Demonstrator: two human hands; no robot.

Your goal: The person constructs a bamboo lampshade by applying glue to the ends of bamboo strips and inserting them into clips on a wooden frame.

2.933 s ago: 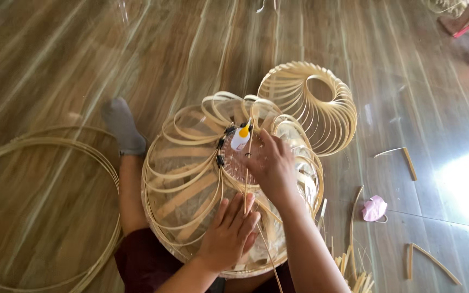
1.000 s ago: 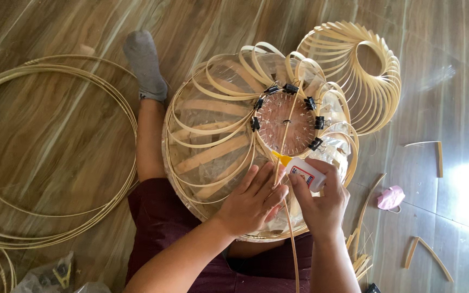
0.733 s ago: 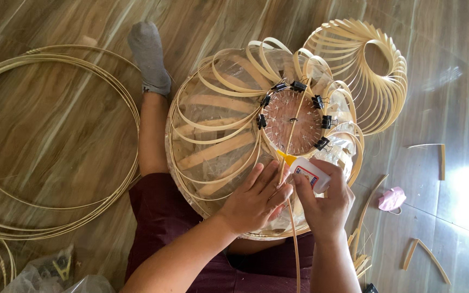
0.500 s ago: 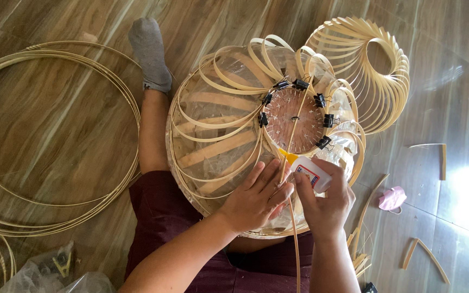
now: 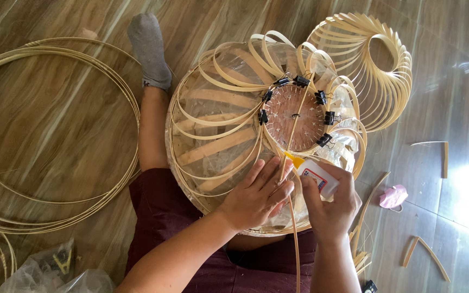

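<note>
Bare floor [image 5: 71, 130] left of the frame [image 5: 229, 135]; bamboo hoops [image 5: 55, 206] around it; second frame [image 5: 375, 65], strips [image 5: 424, 255] crowding the right

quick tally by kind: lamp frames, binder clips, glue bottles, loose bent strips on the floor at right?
Bamboo lamp frames: 2 (one in work, one behind)
Black binder clips: 6 visible
Glue bottle: 1, in the right hand
Loose bent strips: 2
Total: 11

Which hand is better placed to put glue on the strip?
Right. The right hand holds the glue bottle, its yellow tip beside the strip; the left hand lies flat on the frame.
</note>
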